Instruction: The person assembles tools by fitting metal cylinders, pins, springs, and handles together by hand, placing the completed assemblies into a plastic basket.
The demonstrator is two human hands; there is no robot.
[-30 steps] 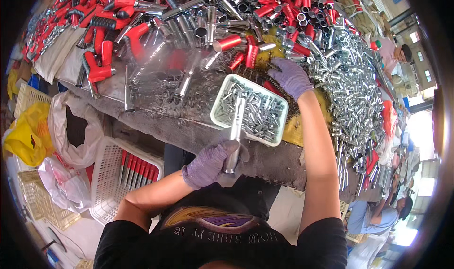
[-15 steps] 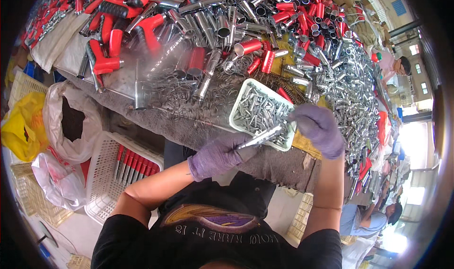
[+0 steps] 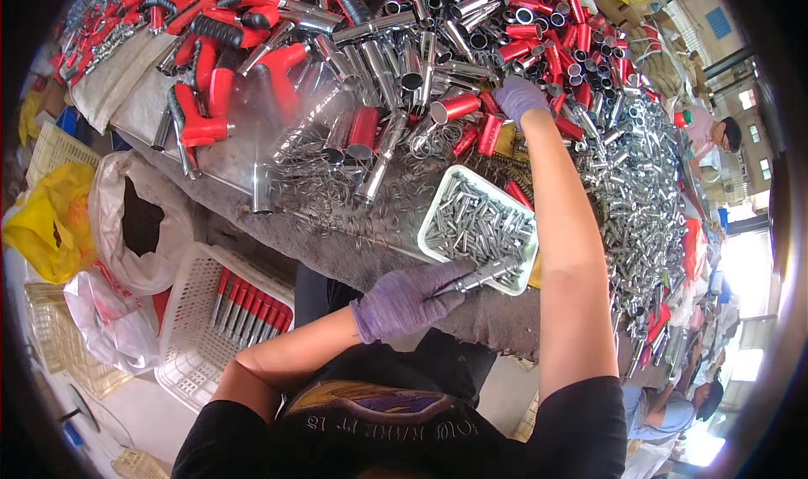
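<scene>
My left hand (image 3: 412,300), in a purple glove, is closed around a shiny silver metal tube (image 3: 478,279). The tube points up and right, over the near edge of a white tray (image 3: 430,218). Inside the tray lie many small silver metal pins (image 3: 471,222). My right hand (image 3: 523,102), gloved the same way, reaches far forward to the heap of red and chrome tubes. Its fingertips are hidden among the parts, so what it touches does not show. A red tube (image 3: 456,108) and coil springs (image 3: 510,146) lie near it.
Red pistol-shaped handles (image 3: 202,117) cover the far left of the bench. A heap of small metal fittings (image 3: 640,193) spreads at the right. Below the bench, a white basket (image 3: 178,332) holds red-and-silver tubes beside plastic bags (image 3: 55,226). Other people (image 3: 673,407) are at the far right.
My right hand has left the left hand's tube and stretched forward over the tray's right side to the heap. My left hand still holds the tube, slightly lower in view.
</scene>
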